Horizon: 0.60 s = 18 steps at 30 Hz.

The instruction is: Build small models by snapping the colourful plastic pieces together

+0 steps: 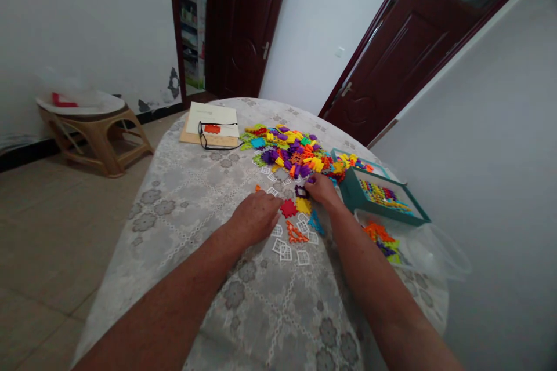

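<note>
My left hand (256,217) rests low over the tablecloth, fingers loosely bent and nothing visible in them. Its fingertips come close to a red notched plastic building piece (288,208). My right hand (322,189) pinches at a small purple building piece (310,181), partly covered by the fingers. Just left of those fingers lies a dark purple square frame piece (301,191), above a yellow square piece (303,206). Closer to me are an orange triangular lattice piece (296,233) and a blue triangular piece (315,222). Several white window-shaped pieces (303,258) are scattered around.
A colourful heap of building pieces (296,151) covers the table's far middle. Eyeglasses (217,147) lie on booklets (213,111) at far left. To the right stand a green box (385,197) and a clear plastic container (424,249) with more pieces. A stool (93,127) stands beyond the table.
</note>
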Each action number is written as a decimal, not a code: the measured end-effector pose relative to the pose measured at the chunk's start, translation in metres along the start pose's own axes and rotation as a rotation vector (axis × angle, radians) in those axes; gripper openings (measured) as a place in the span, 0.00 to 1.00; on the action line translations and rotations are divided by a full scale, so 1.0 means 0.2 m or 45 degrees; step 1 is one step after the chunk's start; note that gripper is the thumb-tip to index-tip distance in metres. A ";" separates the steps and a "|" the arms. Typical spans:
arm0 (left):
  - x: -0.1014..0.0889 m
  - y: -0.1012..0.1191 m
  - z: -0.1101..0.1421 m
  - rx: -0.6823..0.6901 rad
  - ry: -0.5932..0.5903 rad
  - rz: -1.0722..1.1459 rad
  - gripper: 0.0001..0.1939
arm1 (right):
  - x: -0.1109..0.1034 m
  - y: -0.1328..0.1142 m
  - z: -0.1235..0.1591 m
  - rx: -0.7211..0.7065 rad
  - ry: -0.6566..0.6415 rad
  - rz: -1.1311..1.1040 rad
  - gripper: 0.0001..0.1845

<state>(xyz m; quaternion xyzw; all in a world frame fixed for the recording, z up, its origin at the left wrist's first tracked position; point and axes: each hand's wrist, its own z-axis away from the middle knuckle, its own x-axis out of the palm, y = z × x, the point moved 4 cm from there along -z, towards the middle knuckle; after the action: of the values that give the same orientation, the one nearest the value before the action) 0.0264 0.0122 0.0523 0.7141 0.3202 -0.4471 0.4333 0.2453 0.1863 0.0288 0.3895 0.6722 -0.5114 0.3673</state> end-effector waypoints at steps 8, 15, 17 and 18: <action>-0.02 0.00 0.00 0.003 -0.028 -0.053 0.14 | -0.03 -0.02 -0.05 0.110 0.156 -0.329 0.18; -0.01 0.00 0.00 0.012 -0.016 -0.041 0.13 | 0.03 -0.15 -0.10 -0.018 0.075 0.010 0.11; -0.01 -0.01 -0.01 0.006 -0.031 -0.046 0.14 | 0.03 -0.17 -0.10 -0.007 0.062 0.063 0.12; -0.01 -0.01 -0.01 0.006 -0.043 -0.049 0.14 | 0.03 -0.17 -0.10 0.001 0.063 0.086 0.12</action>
<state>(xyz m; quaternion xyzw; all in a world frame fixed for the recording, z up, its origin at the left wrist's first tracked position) 0.0244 0.0144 0.0539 0.7011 0.3255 -0.4680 0.4283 0.2098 0.2012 0.0409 0.4247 0.6675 -0.4890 0.3675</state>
